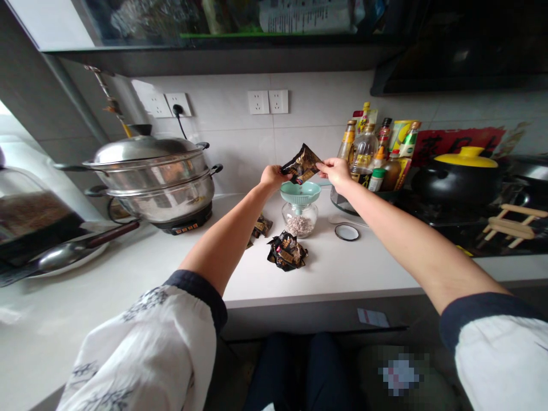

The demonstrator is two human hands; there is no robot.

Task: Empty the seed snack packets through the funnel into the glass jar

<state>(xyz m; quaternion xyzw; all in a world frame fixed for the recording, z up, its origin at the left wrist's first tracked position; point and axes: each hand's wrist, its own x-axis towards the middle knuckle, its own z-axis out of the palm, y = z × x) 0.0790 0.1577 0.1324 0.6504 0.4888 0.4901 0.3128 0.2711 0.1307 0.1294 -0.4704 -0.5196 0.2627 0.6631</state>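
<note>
A black and gold foil packet (303, 164) is stretched between my two hands above a mint-green funnel (300, 194). My left hand (274, 177) pinches its left end, and my right hand (336, 173) grips the right corner. The funnel sits in the mouth of a clear glass jar (305, 219), which holds pale, small pieces. In front of the jar lies a crumpled heap of similar black packets (286, 251). Another packet (261, 226) rests left of the jar, partly hidden by my left arm. A round lid (347, 232) lies to the jar's right.
A steel steamer pot (158, 171) stands on the left, near a pan with a ladle (68, 257). Bottles of sauces and oil (366, 148) crowd the back right. Beyond them a black pot with a yellow lid (458, 174) sits on the stove. A cabinet (240, 60) hangs overhead.
</note>
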